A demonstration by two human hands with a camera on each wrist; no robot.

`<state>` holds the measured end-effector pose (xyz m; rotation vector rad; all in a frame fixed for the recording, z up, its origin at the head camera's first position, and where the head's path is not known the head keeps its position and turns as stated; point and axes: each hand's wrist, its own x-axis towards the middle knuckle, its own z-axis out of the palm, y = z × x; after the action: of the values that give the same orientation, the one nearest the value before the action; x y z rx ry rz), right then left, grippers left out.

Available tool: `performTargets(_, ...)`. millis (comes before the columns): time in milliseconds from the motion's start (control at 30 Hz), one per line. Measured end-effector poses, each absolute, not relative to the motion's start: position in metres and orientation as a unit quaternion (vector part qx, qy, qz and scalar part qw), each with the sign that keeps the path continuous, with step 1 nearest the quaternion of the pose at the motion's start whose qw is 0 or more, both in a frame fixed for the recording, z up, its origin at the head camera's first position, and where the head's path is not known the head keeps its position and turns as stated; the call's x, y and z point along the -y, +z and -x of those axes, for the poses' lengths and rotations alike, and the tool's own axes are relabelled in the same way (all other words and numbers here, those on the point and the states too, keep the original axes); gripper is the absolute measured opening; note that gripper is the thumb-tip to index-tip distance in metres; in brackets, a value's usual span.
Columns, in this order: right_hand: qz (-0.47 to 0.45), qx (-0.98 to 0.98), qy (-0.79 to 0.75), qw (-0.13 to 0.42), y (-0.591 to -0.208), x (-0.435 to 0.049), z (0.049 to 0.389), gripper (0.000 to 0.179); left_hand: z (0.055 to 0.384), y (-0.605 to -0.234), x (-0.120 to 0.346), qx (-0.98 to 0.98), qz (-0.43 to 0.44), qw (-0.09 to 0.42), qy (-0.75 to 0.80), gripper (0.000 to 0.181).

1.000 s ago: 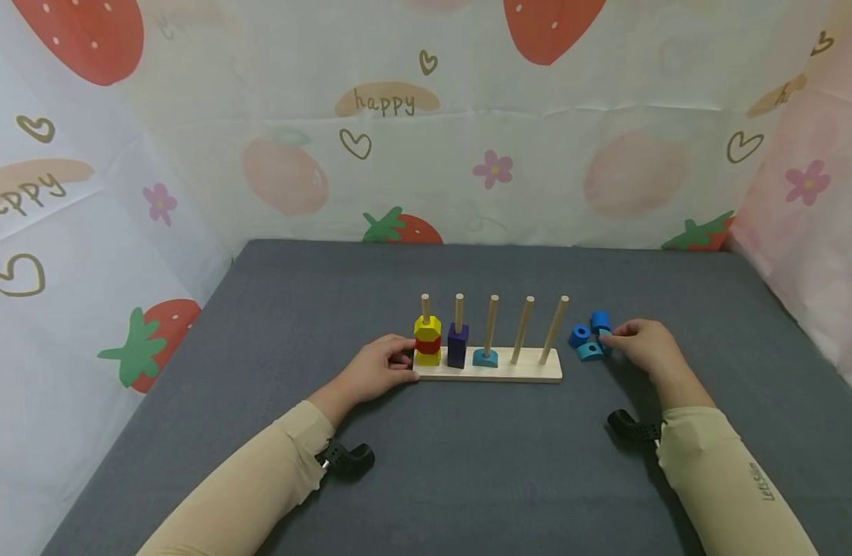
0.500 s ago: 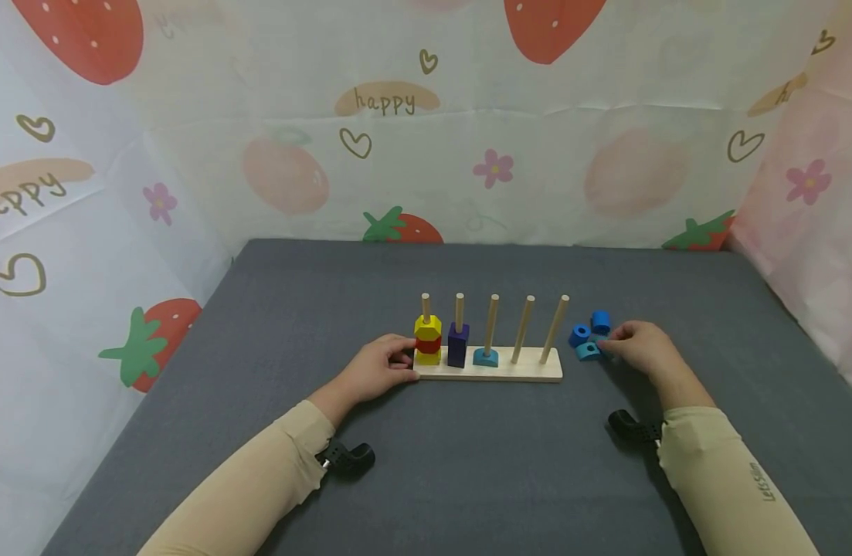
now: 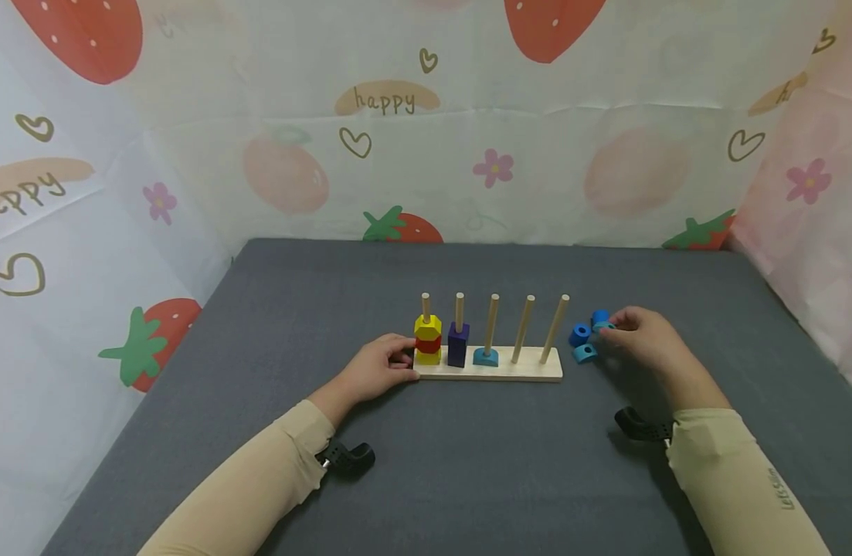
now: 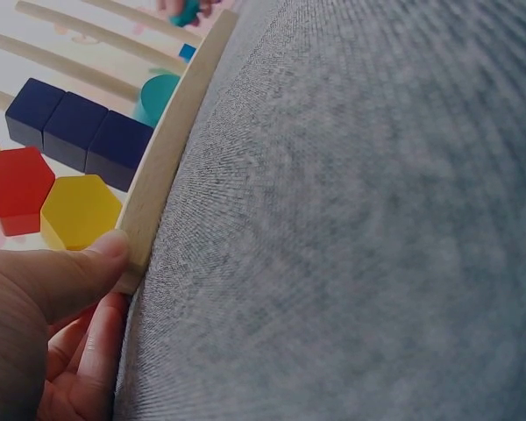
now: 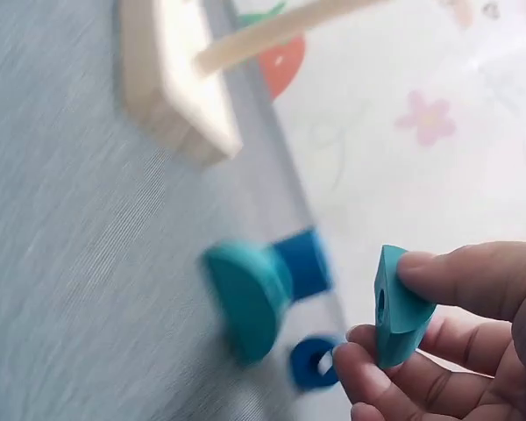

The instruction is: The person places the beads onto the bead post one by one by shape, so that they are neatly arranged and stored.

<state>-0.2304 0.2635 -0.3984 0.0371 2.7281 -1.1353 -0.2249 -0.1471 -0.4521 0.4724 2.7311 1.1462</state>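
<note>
My left hand (image 3: 378,367) holds the left end of a wooden peg board (image 3: 516,374), thumb against its edge in the left wrist view. Yellow and red hexagonal blocks (image 4: 19,189) are stacked on the leftmost peg. Dark purple square blocks (image 3: 457,345) fill the lower second peg, and a teal half-round block (image 3: 486,357) sits at the foot of the third. Off the board's right end, my right hand (image 3: 651,344) pinches another teal half-round block (image 5: 399,311) between thumb and fingers, raised off the table. Its hole shows in the right wrist view.
Near the right hand, another teal half-round block (image 3: 585,353) and two blue cylinders (image 3: 580,334) lie on the grey cloth table (image 3: 495,463). The two rightmost pegs (image 3: 523,332) are bare. A printed curtain (image 3: 426,177) stands behind the table.
My right hand has lifted a teal half-round block up from the group. The other half-round block has shifted slightly left and nearer. My left hand stays still on the board.
</note>
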Motion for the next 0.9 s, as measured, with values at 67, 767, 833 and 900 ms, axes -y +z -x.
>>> performTargets(67,-0.002,-0.915,-0.394,0.091,-0.390,-0.259,0.229,0.039,0.225,-0.452,0.147,-0.908,-0.157,0.072,0.382,0.052)
performTargets(767,0.127,-0.874,-0.468,-0.024,-0.306,-0.194,0.206,0.035,0.225,-0.454,0.148,-0.907,-0.166,0.067,0.381,0.051)
performTargets(833,0.133,-0.869,-0.476,-0.029,-0.306,-0.186,0.205,0.033,0.226,-0.455,0.148,-0.908,-0.168,0.065,0.378,0.051)
performTargets(900,0.137,-0.867,-0.478,-0.034,-0.307,-0.177,0.205,0.032,0.226,-0.456,0.148,-0.908,-0.169,0.063,0.378,0.051)
